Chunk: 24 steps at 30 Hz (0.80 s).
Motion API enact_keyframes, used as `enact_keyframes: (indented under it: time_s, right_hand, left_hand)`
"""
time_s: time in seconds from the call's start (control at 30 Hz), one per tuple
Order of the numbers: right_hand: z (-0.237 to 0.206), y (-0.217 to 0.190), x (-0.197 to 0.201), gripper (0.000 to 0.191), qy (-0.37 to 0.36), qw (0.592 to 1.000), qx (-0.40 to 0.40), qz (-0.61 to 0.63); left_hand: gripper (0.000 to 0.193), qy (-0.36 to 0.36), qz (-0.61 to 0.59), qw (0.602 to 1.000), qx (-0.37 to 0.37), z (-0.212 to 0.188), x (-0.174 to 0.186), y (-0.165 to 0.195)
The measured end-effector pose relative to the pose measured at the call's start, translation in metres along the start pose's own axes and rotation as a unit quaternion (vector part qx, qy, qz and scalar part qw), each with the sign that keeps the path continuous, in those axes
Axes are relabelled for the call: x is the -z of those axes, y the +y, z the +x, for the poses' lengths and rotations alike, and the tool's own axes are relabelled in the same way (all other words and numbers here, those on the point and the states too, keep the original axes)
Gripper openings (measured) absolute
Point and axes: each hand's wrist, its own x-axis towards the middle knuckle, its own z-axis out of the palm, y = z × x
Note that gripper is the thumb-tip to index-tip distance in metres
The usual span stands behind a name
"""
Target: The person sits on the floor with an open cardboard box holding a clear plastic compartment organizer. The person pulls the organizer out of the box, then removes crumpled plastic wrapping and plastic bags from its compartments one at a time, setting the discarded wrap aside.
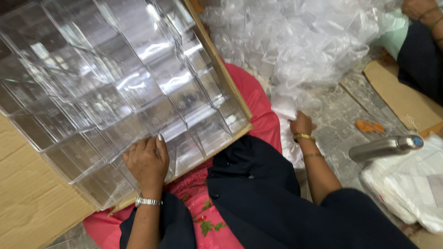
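Note:
My left hand [146, 162], with a silver watch at the wrist, rests flat on the near edge of a stack of clear plastic boxes [106, 87] packed in an open cardboard carton [27, 203]. Fingers are spread on the plastic and grip nothing. My right hand [301, 123], wearing gold bangles, reaches into a heap of clear plastic bags [295, 41] on the floor. Its fingers are curled into the white plastic at the heap's near edge. My lap, in dark sleeves and pink cloth [258, 110], lies between the two hands.
A steel bottle with a blue cap [385, 146] lies to the right beside folded white bags [410, 184]. An orange tool [369, 126] sits on the patterned floor. Flat cardboard [406, 101] and another person's arm [422, 11] are at the far right.

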Motion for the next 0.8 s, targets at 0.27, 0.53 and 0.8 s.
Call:
enact_keyframes:
  time_s: [0.27,0.53,0.8]
  right_hand:
    - [-0.018,0.028,0.024,0.026,0.176,0.978,0.087,0.07]
    - [-0.013,0.045,0.082,0.016,0.296,0.941,0.165,0.016]
    - [-0.048,-0.01,0.184,0.025,0.386,0.887,0.237,0.094]
  left_hand:
    - [0.02,0.012,-0.005,1.0,0.003,0.002,0.003,0.001]
    - [0.018,0.026,-0.054,0.998,0.017,0.003,0.01,0.002]
    - [0.055,0.069,-0.155,0.985,0.003,0.032,0.038,0.029]
